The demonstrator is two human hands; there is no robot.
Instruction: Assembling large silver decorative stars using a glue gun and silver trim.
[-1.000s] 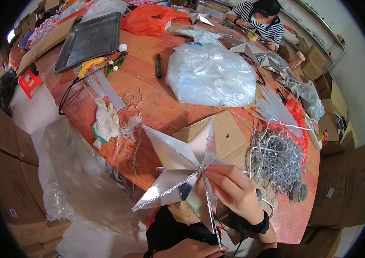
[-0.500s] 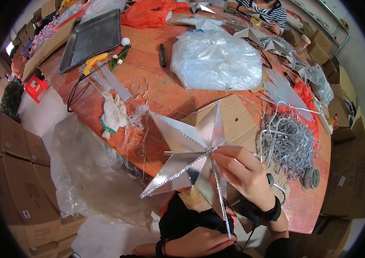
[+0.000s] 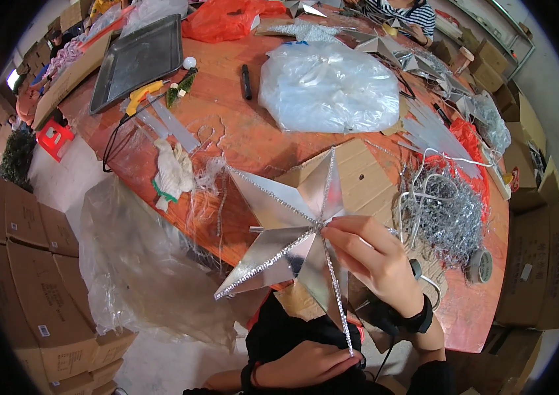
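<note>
A silver folded star [image 3: 289, 227] with glittery edges is held over the near edge of the orange table [image 3: 240, 141]. My right hand [image 3: 375, 260] pinches it at its centre, fingertips on the ridges where they meet. My left hand [image 3: 309, 365] sits low near my lap, fingers closed around the tip of the star's lowest point. A thin silver tinsel strand runs along that lowest ridge between the two hands.
A heap of silver tinsel wire [image 3: 444, 210] lies right of the star, a flat cardboard sheet [image 3: 358, 174] beneath it. A clear plastic bag [image 3: 329, 85], dark metal tray [image 3: 138, 59] and black marker [image 3: 246, 82] lie farther back. Cardboard boxes [image 3: 23, 263] stack at left. Another person [image 3: 407, 10] sits across.
The star has tilted and shifted slightly right with both hands still on it. The view has dipped lower, showing more of my lap.
</note>
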